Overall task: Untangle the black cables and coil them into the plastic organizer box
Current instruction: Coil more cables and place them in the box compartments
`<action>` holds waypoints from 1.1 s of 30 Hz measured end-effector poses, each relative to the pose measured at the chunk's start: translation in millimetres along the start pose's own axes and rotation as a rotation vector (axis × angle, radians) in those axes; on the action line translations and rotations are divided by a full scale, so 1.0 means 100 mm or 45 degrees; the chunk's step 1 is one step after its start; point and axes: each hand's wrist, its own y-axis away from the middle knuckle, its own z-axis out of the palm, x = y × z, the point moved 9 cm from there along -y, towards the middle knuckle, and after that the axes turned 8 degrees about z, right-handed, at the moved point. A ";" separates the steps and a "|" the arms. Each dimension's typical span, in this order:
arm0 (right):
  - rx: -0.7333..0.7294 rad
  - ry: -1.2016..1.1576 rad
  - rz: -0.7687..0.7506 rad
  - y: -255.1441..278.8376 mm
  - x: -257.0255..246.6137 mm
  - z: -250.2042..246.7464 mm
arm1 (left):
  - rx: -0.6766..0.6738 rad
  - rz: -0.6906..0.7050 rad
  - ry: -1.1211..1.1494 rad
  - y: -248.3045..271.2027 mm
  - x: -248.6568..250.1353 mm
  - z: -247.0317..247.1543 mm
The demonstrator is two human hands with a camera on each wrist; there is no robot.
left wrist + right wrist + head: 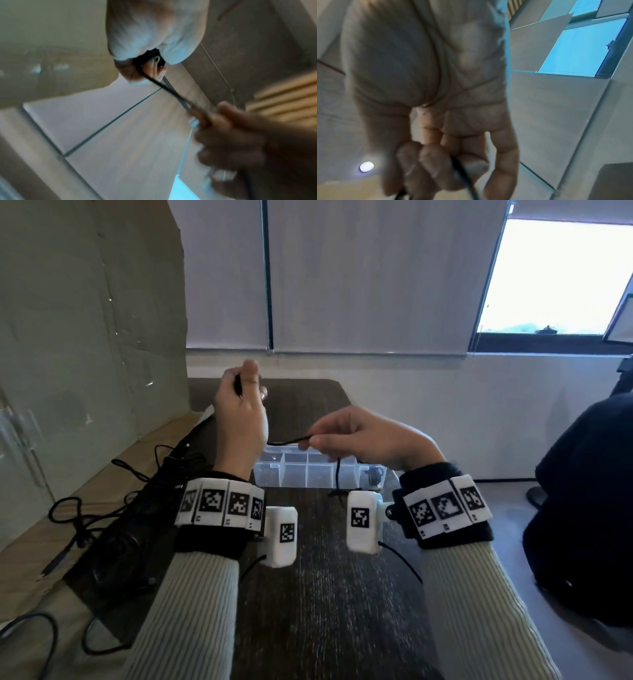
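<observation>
cable (337, 474) end hidden behind right wrist camera (363, 520); wrist views motion-blurred.

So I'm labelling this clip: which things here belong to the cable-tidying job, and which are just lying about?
Job:
left hand
right hand
black cable pinched between them
tangled cables
organizer box

Lying about:
table
cardboard sheet
window blinds
</observation>
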 end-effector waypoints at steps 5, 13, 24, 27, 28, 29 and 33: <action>0.190 -0.015 -0.196 0.07 -0.22 -0.19 | -0.313 0.139 -0.415 0.08 -0.08 0.23; 0.826 -0.118 -0.309 0.05 -0.07 -0.60 | -0.881 -0.215 -0.223 0.39 -0.06 0.66; 0.718 -0.492 -0.139 -0.04 0.26 -0.63 | -0.607 -0.337 0.161 0.30 0.04 0.50; 0.681 -0.469 -0.097 -0.08 0.30 -0.58 | -0.316 -0.384 0.306 0.17 -0.02 0.34; 0.687 -0.430 -0.082 -0.09 0.30 -0.56 | -0.230 -0.390 0.352 0.13 -0.03 0.27; 0.693 -0.381 -0.075 -0.10 0.31 -0.55 | -0.168 -0.393 0.406 0.10 -0.03 0.22; 0.499 -0.252 -0.060 -0.16 0.28 -0.33 | -0.157 -0.360 0.655 0.05 0.04 0.20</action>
